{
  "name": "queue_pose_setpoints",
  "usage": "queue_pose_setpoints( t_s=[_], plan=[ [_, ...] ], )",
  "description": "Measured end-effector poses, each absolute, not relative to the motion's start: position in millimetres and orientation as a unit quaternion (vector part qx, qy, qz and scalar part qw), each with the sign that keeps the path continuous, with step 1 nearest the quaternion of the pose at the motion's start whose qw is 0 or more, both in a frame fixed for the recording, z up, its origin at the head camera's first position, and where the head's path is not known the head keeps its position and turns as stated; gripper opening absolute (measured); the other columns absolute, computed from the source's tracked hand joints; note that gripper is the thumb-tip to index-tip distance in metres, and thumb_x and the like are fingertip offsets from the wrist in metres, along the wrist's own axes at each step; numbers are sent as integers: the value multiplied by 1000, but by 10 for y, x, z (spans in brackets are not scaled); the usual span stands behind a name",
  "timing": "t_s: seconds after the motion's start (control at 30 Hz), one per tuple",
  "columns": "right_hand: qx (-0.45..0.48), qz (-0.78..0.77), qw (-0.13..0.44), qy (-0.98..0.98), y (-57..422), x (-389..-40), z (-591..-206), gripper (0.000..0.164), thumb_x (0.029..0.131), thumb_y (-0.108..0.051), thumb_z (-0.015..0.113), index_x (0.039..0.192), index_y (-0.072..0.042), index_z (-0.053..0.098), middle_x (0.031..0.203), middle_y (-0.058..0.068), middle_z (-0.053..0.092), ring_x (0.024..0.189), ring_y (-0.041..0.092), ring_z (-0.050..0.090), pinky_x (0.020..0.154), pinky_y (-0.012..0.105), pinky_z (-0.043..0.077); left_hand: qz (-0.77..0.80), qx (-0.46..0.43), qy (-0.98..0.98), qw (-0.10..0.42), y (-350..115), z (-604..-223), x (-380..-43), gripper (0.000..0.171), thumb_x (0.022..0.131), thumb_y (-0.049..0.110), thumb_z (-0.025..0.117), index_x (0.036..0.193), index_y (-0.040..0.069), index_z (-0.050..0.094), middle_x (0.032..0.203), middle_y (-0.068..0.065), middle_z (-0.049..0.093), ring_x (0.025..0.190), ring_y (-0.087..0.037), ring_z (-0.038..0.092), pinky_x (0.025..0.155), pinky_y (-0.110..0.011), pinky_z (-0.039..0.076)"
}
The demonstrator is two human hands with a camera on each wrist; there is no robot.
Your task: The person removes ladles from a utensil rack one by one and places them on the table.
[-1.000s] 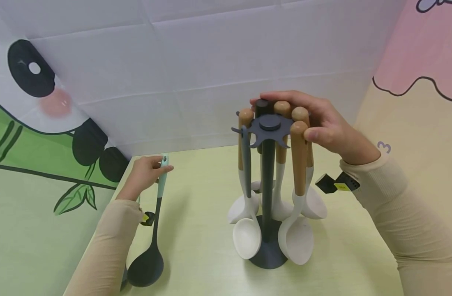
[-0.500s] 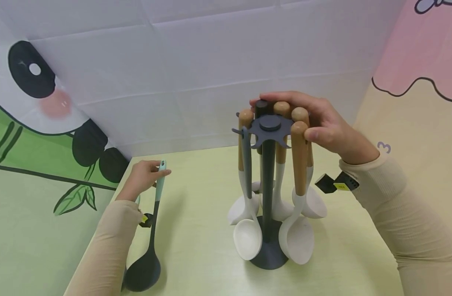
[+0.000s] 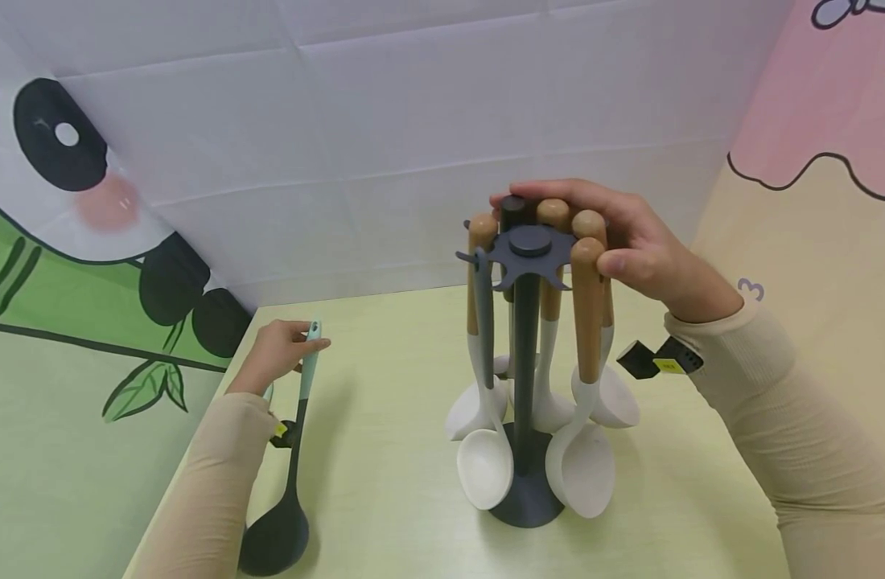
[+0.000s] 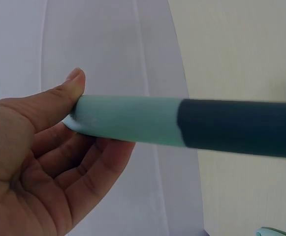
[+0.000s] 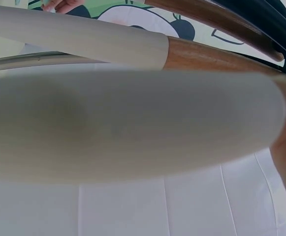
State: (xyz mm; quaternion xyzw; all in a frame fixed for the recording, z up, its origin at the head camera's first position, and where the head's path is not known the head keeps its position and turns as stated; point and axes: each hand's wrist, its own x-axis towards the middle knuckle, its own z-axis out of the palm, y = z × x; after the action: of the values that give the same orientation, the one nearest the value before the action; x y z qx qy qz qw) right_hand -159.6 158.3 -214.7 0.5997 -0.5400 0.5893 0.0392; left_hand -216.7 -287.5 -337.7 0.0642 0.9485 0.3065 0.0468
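Observation:
My left hand pinches the end of the mint handle of a ladle whose shaft and bowl are black. In the left wrist view the thumb lies over the handle and the fingers are underneath. The ladle slants down toward the near left of the table. My right hand grips across the handles at the top of a dark utensil rack. Its thumb presses a wooden handle in front, while the fingers reach behind the black handle. Several white utensils with wooden handles hang there.
Beneath my left forearm another mint-handled utensil is mostly hidden; a mint end shows in the left wrist view. The pale table meets a white cloth backdrop, with printed panels at both sides.
My left hand has shifted a little toward me and to the left, carrying the ladle along and lower. The right hand and the rack stay practically where they were.

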Motion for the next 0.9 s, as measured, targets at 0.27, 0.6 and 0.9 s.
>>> queue_pose_setpoints(
  t_s=[0.27, 0.6, 0.9],
  plan=[
    [594, 589, 40, -547, 1588, -1586, -2151, 72, 93, -38, 68, 145, 6, 44, 145, 22, 49, 132, 35, 49, 113, 39, 34, 304, 56, 950, 53, -2956, -3473, -2214, 38, 97, 20, 66, 121, -10, 62, 99, -23, 69, 76, -21, 67, 67, -37, 61],
    [592, 590, 37, -548, 1590, -1584, -2150, 72, 93, -37, 69, 145, 6, 43, 145, 22, 49, 133, 35, 48, 113, 39, 34, 311, 59, 947, 54, -2983, -3546, -2230, 35, 96, 19, 67, 116, -9, 63, 97, -22, 70, 75, -21, 67, 65, -36, 60],
    [594, 592, 37, -544, 1589, -1590, -2153, 72, 93, -36, 68, 145, 6, 43, 145, 23, 49, 133, 36, 48, 114, 40, 34, 316, 49, 946, 59, -2990, -3624, -2246, 34, 97, 18, 67, 115, -10, 63, 99, -23, 69, 75, -19, 65, 64, -35, 60]
  ],
)
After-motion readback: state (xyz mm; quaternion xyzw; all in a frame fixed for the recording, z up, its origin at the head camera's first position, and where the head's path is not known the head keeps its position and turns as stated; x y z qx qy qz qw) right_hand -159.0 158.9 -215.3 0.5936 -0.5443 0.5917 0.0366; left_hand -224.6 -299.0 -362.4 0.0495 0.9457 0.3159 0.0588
